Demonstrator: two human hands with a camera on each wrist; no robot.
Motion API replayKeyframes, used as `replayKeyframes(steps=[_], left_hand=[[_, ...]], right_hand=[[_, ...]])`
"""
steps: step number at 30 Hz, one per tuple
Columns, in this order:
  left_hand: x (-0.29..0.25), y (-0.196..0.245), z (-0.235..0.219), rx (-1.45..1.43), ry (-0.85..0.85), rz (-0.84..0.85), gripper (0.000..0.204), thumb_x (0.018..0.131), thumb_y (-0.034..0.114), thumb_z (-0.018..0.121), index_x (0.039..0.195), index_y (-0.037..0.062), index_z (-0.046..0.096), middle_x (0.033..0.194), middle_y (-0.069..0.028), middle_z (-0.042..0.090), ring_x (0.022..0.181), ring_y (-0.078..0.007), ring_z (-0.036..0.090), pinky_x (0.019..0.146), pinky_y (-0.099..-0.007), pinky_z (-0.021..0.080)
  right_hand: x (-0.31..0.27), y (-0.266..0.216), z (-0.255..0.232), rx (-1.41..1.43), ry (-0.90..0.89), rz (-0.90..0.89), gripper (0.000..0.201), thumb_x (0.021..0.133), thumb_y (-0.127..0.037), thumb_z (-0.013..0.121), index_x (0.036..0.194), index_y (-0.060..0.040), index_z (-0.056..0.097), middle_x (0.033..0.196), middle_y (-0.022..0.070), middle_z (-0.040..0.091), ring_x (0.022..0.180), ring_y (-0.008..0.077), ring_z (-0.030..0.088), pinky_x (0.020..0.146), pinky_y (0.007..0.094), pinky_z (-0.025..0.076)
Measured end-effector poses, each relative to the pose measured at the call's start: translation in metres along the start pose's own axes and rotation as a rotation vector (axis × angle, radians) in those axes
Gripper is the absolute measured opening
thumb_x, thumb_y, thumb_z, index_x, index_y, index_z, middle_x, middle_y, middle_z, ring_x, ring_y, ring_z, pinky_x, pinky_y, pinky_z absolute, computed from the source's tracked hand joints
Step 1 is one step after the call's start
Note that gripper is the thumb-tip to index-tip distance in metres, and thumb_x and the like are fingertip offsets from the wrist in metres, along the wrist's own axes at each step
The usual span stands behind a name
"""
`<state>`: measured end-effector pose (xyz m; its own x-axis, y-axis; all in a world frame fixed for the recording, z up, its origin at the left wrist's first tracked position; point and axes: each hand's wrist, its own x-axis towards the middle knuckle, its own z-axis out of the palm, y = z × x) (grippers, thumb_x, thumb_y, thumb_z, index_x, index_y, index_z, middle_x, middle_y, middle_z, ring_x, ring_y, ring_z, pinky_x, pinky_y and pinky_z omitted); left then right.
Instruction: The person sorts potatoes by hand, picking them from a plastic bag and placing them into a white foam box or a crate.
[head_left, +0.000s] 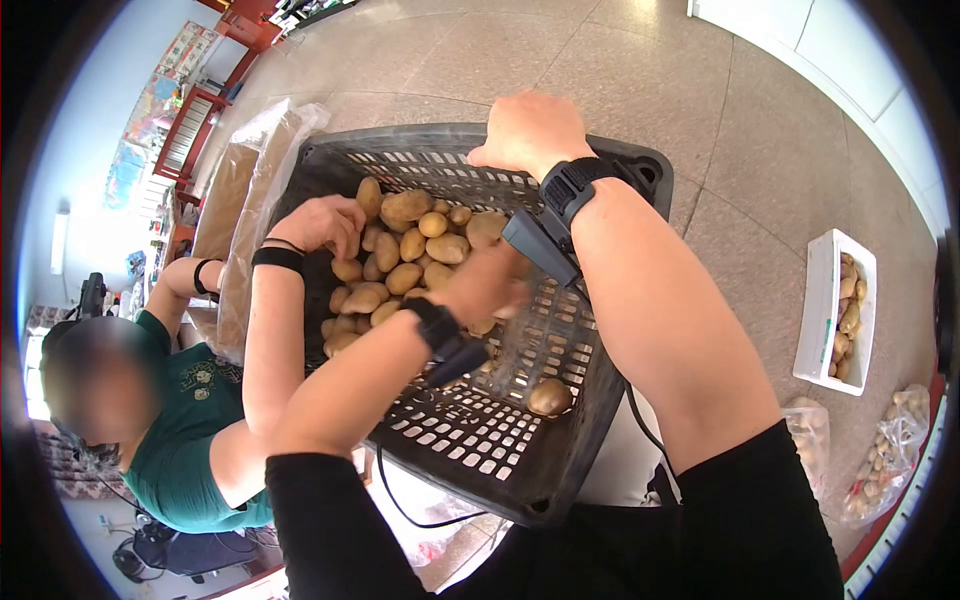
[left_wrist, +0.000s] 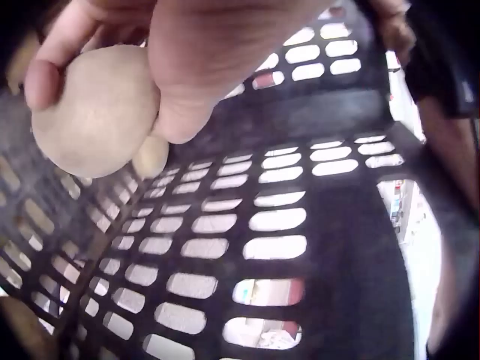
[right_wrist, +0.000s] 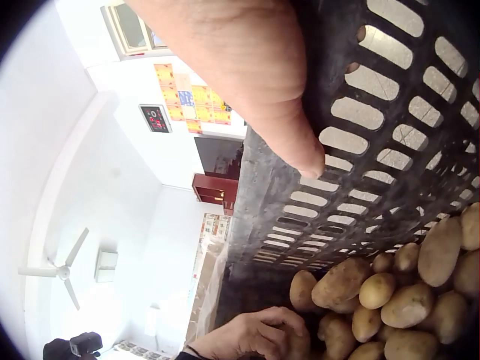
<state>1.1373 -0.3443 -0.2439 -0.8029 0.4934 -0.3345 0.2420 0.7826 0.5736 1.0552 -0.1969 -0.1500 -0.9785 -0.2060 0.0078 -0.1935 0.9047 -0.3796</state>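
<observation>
A black slotted plastic crate (head_left: 560,460) stands tilted on the tiled floor, with a pile of potatoes (head_left: 410,250) in its far left part. My left hand (head_left: 490,285) is inside the crate and grips one pale potato (left_wrist: 97,112) above the crate's floor (left_wrist: 300,225). My right hand (head_left: 525,130) holds the crate's far rim, its thumb (right_wrist: 270,97) against the wall (right_wrist: 390,112). Another person's hand (head_left: 325,222) rests on the potato pile (right_wrist: 390,296) at the left.
A single potato (head_left: 549,397) lies apart on the crate's near floor. A white tray (head_left: 812,300) of potatoes and clear bags of potatoes (head_left: 890,440) sit on the floor at the right. Brown sacks (head_left: 245,195) lean behind the crate's left side, beside the seated person (head_left: 185,420).
</observation>
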Motion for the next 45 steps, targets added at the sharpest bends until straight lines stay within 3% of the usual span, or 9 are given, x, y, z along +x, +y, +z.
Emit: replayKeyframes(steps=[1,4,11,27,33,35,38,41,45], left_hand=[[-0.011,-0.006,-0.015,0.175,0.122,0.067,0.062,0.066,0.005,0.065,0.122,0.0075,0.038,0.102,-0.0244,0.048,0.093,-0.0371,0.052,0.079,-0.0391,0.045],[-0.029,-0.020,-0.055,0.305,0.149,-0.253,0.068,0.064,0.003,0.070,0.122,0.0116,0.037,0.124,-0.0266,0.029,0.104,-0.0429,0.045,0.088,-0.0383,0.043],[-0.033,-0.060,-0.048,0.449,0.209,-0.209,0.077,0.059,0.004,0.076,0.125,0.0171,0.039,0.129,-0.0250,0.022,0.117,-0.0411,0.036,0.098,-0.0391,0.038],[-0.030,-0.074,-0.067,0.290,0.328,-0.312,0.058,0.069,0.007,0.067,0.124,0.0100,0.047,0.117,-0.0222,0.045,0.106,-0.0350,0.048,0.091,-0.0365,0.041],[-0.025,-0.046,-0.061,0.531,0.464,-0.213,0.049,0.071,0.008,0.064,0.118,0.0083,0.049,0.109,-0.0184,0.050,0.095,-0.0338,0.053,0.083,-0.0381,0.045],[-0.018,-0.024,-0.059,0.599,0.404,0.023,0.039,0.073,0.009,0.061,0.110,0.0070,0.052,0.109,-0.0153,0.051,0.093,-0.0322,0.055,0.078,-0.0395,0.047],[0.030,-0.035,-0.017,0.565,0.028,0.373,0.024,0.073,0.006,0.057,0.096,0.0046,0.055,0.097,-0.0138,0.055,0.087,-0.0295,0.056,0.070,-0.0390,0.047],[0.035,0.046,0.006,0.469,0.007,0.612,0.031,0.074,0.011,0.060,0.105,0.0080,0.056,0.110,-0.0105,0.055,0.099,-0.0246,0.054,0.082,-0.0332,0.043],[0.072,0.014,0.087,0.162,-0.049,0.514,0.027,0.072,0.012,0.061,0.098,0.0080,0.058,0.099,-0.0100,0.056,0.091,-0.0239,0.055,0.076,-0.0333,0.044]], right_hand=[[0.000,0.000,0.000,0.006,0.002,0.001,0.038,0.068,-0.046,0.066,0.079,-0.0096,0.069,0.076,0.0087,0.065,0.073,0.0247,0.063,0.064,0.0353,0.050],[-0.001,0.001,0.003,0.007,0.038,-0.017,0.037,0.068,-0.045,0.066,0.079,-0.0092,0.069,0.075,0.0088,0.065,0.072,0.0249,0.063,0.064,0.0353,0.050],[0.000,0.000,0.001,-0.037,-0.004,0.014,0.035,0.069,-0.042,0.065,0.082,-0.0099,0.069,0.079,0.0075,0.066,0.076,0.0240,0.063,0.066,0.0348,0.050],[0.000,0.001,0.001,0.000,0.004,-0.017,0.040,0.070,-0.047,0.065,0.081,-0.0087,0.069,0.076,0.0079,0.066,0.073,0.0245,0.063,0.063,0.0351,0.050],[0.000,0.001,0.002,0.011,0.010,-0.018,0.040,0.069,-0.046,0.064,0.080,-0.0086,0.069,0.077,0.0092,0.066,0.074,0.0258,0.064,0.064,0.0356,0.050],[0.006,0.004,0.008,0.002,0.033,-0.022,0.040,0.068,-0.047,0.064,0.080,-0.0084,0.069,0.078,0.0096,0.066,0.075,0.0264,0.064,0.065,0.0361,0.050],[0.003,0.000,0.008,-0.005,0.021,-0.023,0.042,0.067,-0.048,0.064,0.080,-0.0082,0.069,0.080,0.0104,0.066,0.076,0.0275,0.063,0.066,0.0371,0.050],[0.000,-0.002,0.003,-0.014,-0.002,0.001,0.043,0.067,-0.049,0.064,0.081,-0.0083,0.068,0.080,0.0100,0.066,0.075,0.0271,0.063,0.065,0.0371,0.050],[0.002,-0.001,0.006,-0.039,0.032,0.001,0.043,0.069,-0.049,0.063,0.081,-0.0088,0.068,0.078,0.0089,0.065,0.073,0.0252,0.064,0.064,0.0361,0.050]])
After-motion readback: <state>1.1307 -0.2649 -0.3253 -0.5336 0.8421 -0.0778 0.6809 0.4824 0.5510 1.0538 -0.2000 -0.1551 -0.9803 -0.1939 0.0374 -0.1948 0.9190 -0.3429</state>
